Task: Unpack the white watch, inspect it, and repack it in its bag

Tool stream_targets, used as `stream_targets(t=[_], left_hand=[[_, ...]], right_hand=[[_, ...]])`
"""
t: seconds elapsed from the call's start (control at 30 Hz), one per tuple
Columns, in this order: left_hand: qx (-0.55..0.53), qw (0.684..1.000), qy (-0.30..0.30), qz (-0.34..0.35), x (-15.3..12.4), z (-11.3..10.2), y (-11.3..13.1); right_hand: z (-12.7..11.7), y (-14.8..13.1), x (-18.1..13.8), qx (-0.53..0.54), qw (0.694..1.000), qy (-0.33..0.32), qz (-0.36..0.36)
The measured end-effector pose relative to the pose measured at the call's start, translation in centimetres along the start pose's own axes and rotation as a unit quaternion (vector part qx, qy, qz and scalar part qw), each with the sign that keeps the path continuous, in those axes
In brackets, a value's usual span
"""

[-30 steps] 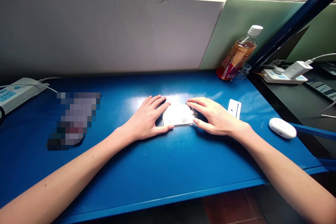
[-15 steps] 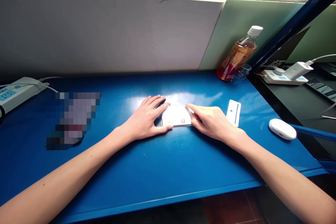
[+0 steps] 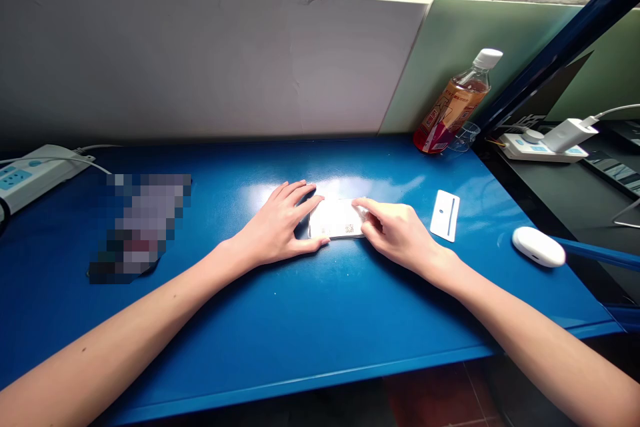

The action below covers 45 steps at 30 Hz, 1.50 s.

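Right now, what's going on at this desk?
A person is handling a white pack that lies flat on the blue desk. The left hand is spread at its left end; the right hand is curled at its right end, grip unclear. A white card and white case lie untouched to the right.

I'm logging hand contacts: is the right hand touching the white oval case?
No, the right hand is at the right end of the flat white packet, well apart from the white oval case.
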<state>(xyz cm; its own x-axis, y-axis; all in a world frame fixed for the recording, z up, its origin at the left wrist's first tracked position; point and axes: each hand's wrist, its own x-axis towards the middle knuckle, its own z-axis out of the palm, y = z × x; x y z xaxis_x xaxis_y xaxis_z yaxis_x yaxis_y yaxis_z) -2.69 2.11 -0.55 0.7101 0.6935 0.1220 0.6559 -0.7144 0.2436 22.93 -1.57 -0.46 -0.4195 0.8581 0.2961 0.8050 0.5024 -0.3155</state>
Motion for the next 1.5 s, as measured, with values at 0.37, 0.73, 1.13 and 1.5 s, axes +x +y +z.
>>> stream_targets(t=[0.37, 0.73, 1.13, 1.5], left_hand=[[-0.019, 1.000, 0.020, 0.002, 0.0, 0.0, 0.1], [-0.011, 0.999, 0.029, 0.013, -0.1, 0.0, -0.1], [0.000, 1.000, 0.021, 0.021, -0.2, 0.0, -0.1], [-0.015, 1.000, 0.014, 0.007, -0.1, -0.2, -0.1]], right_hand=[[-0.1, 0.4, 0.0, 0.070, 0.992, 0.029, 0.097], [-1.6, 2.3, 0.1, -0.018, 1.000, 0.007, 0.019], [-2.3, 3.1, 0.2, 0.049, 0.993, -0.076, -0.078], [-3.0, 3.0, 0.4, 0.064, 0.990, -0.109, -0.070]])
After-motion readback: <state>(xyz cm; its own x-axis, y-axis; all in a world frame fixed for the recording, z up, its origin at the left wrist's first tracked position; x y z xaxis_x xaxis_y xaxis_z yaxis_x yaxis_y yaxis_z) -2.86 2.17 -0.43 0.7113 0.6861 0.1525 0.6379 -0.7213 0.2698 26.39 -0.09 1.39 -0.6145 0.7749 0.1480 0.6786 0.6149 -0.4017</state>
